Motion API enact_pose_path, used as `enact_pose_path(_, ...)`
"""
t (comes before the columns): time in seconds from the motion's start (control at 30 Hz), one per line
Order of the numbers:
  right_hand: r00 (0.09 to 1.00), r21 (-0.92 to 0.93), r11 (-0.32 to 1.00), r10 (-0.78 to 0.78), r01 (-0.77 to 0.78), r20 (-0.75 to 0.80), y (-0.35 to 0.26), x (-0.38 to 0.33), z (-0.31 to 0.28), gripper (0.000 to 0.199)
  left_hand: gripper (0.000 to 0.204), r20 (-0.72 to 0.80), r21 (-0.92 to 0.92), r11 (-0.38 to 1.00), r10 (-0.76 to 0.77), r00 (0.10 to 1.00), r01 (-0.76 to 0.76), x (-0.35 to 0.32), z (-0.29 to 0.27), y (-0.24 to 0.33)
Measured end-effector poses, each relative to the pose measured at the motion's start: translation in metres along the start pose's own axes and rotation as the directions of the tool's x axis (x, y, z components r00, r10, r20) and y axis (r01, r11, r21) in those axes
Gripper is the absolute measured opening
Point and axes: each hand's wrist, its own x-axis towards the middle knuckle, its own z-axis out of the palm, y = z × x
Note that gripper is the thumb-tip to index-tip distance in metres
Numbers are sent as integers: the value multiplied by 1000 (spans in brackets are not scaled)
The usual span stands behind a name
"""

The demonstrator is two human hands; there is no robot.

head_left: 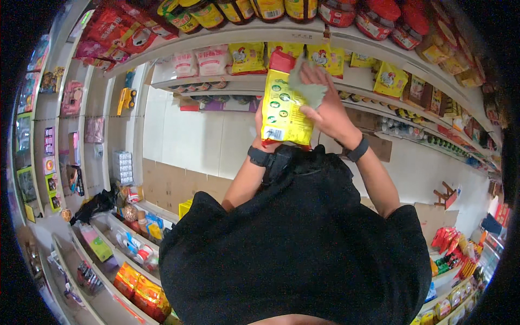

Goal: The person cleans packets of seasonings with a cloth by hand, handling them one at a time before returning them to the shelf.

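Observation:
A yellow packet [283, 108] with a red top and a barcode near its lower end is upright in front of my chest. My left hand [260, 118] grips it from the left side and from behind; most of those fingers are hidden by the packet. Against its upper right face my right hand [326, 105] holds a crumpled grey cloth [306, 86], the thumb and fingers around it and slightly blurred. Just beyond, similar yellow bags [327, 58] stand in a row on the shelf, some hidden behind my hand and the packet.
Jars [238, 12] and red tubs [379, 19] line the upper shelf [260, 40] close above my hands. White-and-pink bags [212, 59] stand left of the yellow ones. Shelving with toys surrounds the left side; a small wooden stool [446, 195] stands right.

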Motion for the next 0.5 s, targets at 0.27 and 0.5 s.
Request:
enact_pose_path(0.27, 1000, 253, 967, -25, 27, -13, -38, -30, 26, 68, 59, -19, -211, 978, 1, 1000, -5, -8, -23, -4)
enact_pose_path(0.5, 978, 136, 977, -181, 167, 101, -29, -16, 10, 69, 64, -21, 723, 664, 297, 955, -191, -12, -40, -8)
